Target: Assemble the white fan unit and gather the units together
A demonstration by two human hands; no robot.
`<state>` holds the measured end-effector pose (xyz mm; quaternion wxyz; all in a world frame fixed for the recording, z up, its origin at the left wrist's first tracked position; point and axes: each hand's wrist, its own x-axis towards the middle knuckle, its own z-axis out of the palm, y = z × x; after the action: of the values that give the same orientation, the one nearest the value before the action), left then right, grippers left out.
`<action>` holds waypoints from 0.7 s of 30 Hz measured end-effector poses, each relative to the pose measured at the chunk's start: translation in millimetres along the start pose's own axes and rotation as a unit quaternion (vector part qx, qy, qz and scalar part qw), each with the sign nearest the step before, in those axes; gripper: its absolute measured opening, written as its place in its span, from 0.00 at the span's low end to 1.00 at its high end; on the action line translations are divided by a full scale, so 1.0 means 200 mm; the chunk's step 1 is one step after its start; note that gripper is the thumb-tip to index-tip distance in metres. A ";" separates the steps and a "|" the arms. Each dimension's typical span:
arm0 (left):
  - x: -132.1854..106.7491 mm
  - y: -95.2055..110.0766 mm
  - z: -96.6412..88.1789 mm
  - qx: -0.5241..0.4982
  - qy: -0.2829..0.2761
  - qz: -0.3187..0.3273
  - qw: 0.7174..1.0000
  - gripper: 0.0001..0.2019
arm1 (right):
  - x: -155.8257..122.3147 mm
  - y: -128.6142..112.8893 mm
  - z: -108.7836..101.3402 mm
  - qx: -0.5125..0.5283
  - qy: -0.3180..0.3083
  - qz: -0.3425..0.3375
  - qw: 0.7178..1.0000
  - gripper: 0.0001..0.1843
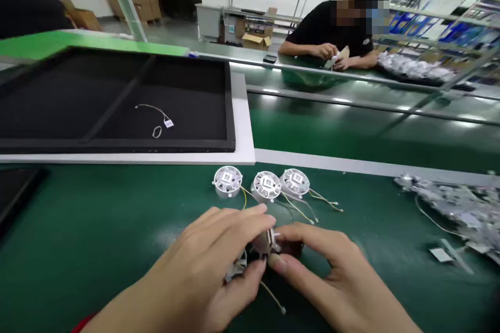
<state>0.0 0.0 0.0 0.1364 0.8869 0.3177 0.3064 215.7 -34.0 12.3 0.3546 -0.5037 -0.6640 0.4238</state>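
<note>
My left hand (211,265) and my right hand (324,265) meet over the green mat, both pinching one small round white part with wires (263,244); a thin wire (273,299) trails from it toward me. Most of this part is hidden by my fingers. Just beyond my hands, three round white fan-like parts stand in a row: one on the left (227,181), one in the middle (266,186), one on the right (295,182). Yellow and white wires (312,203) run from them to the right.
A large black tray (117,143) with a loose wire and tag (158,119) lies at the back left. A heap of bagged parts (461,208) sits at the right. Across the green conveyor (351,130), another person (332,36) works with their hands.
</note>
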 end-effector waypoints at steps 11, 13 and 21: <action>0.00 -0.02 0.00 -0.072 -0.005 -0.011 0.997 0.20 | 0.01 0.00 -0.04 -0.015 0.075 -0.075 0.994 0.16; 0.00 -0.01 0.00 -0.080 -0.009 -0.012 0.997 0.20 | 0.00 0.01 -0.04 -0.029 0.088 -0.093 0.991 0.15; -0.03 -0.01 -0.01 -0.151 0.007 -0.023 0.988 0.10 | -0.03 0.01 -0.04 -0.101 0.113 -0.123 0.981 0.14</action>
<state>-5.3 -1.6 -2.3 0.2740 0.8463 0.2893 0.3535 225.1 -38.7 14.1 0.4243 -0.4958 -0.7159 0.2484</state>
